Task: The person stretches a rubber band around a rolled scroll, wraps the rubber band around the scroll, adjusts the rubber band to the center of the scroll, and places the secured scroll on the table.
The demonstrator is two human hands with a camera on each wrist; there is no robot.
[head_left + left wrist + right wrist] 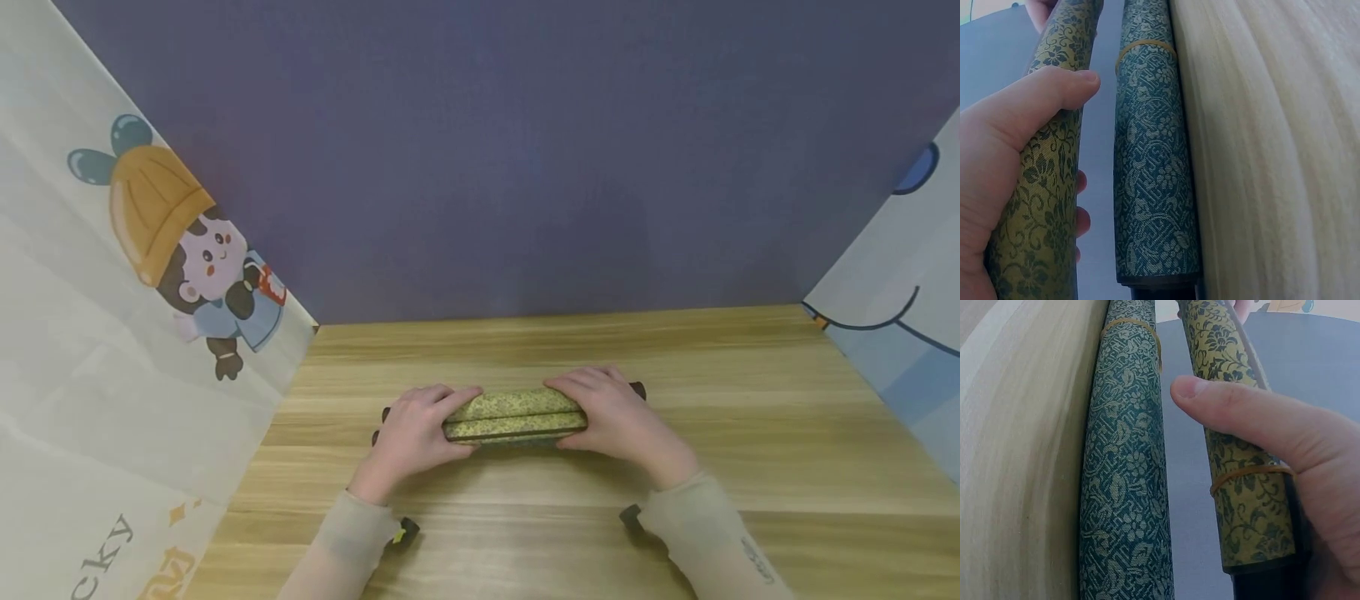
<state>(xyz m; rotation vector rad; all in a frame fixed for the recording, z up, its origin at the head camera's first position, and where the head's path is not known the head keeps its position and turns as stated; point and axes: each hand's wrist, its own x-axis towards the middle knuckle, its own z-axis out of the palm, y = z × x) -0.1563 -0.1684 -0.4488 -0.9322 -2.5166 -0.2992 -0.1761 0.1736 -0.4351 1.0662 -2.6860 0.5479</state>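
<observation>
Both hands hold a yellow patterned hanging scroll (517, 406) with black end knobs, lifted just above the table. My left hand (415, 429) grips its left end, thumb on the near side and fingers curled round behind. Around the right end my right hand (611, 417) curls in the same way, near a rubber band (1247, 475) that circles the roll. Directly beneath lies a teal patterned scroll (1155, 169) on the table, bound by its own rubber band (1146, 44). From the head view the held scroll mostly hides it.
The light wood table (525, 533) meets a dark blue-grey upright panel (540, 167) at the back. A white cloth with a cartoon figure (217, 258) hangs at the left, and another printed cloth (907, 333) stands at the right. Dark straps (405, 533) sit on the wrists.
</observation>
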